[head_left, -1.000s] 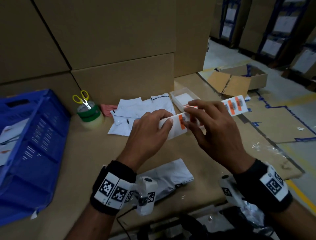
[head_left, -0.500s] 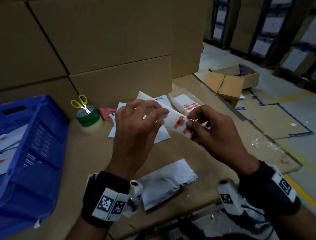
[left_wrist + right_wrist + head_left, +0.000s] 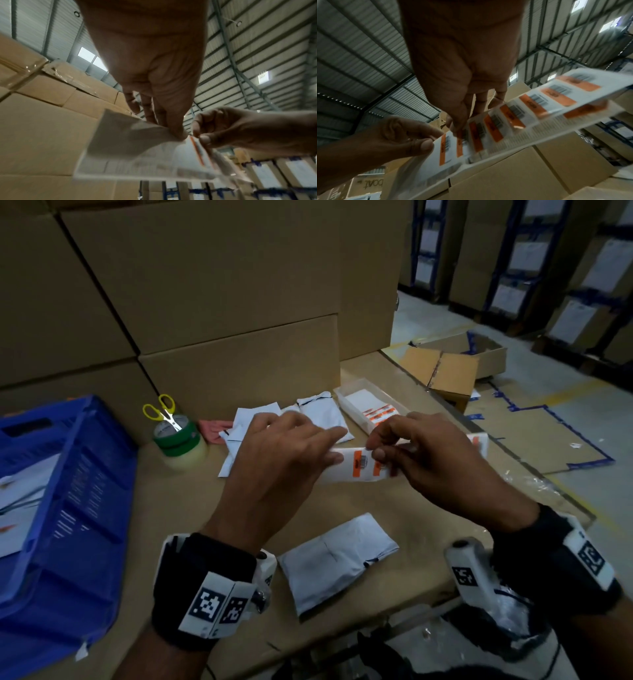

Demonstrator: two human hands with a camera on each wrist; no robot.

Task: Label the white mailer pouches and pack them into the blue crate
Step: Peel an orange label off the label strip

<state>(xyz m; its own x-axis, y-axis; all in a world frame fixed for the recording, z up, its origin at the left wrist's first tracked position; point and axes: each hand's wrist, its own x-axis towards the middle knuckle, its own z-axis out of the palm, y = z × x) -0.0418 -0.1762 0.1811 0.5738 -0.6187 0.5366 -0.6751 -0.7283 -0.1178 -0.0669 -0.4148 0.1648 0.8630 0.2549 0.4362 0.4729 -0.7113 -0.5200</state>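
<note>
Both hands hold a white strip of orange barcode labels (image 3: 359, 465) above the table. My left hand (image 3: 337, 455) pinches the strip's left end (image 3: 130, 136) between thumb and fingers. My right hand (image 3: 375, 451) pinches an orange label (image 3: 494, 127) near the strip's middle, and the rest of the strip runs out to the right. One white mailer pouch (image 3: 337, 559) lies on the table below my hands. More white pouches (image 3: 318, 414) lie at the back. The blue crate (image 3: 65, 508) stands at the left with white pouches inside.
Yellow scissors (image 3: 161, 410) rest on stacked tape rolls (image 3: 178, 440) near the carton wall (image 3: 239, 364). A clear tray of label sheets (image 3: 368, 405) sits behind my right hand. An open cardboard box (image 3: 452, 368) stands on the floor beyond the table's right edge.
The label strip has dropped lower and turned flatter between my hands. My right fingers have shifted onto a label near the strip's middle. The head view has swung slightly left.
</note>
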